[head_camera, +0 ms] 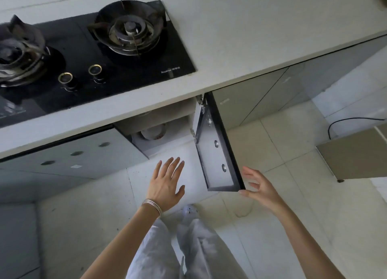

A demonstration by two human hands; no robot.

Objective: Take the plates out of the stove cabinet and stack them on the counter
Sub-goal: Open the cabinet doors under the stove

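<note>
The cabinet under the stove stands open, its door (pixel 217 151) swung out toward me. Inside, on the lower shelf, white dishes with a red pattern (pixel 154 132) show partly; the upper shelf hides the rest. My left hand (pixel 167 183), fingers spread and empty, hovers in front of the opening below the dishes. My right hand (pixel 258 186) is open beside the door's lower outer corner, thumb touching its edge. The pale counter (pixel 240 37) runs above the cabinet.
A black glass gas hob (pixel 100 58) with two burners and two knobs sits in the counter at left. Closed grey cabinet doors (pixel 69 155) flank the opening. A brown box (pixel 356 155) and a black cable (pixel 345 120) lie on the tiled floor at right. My legs are below.
</note>
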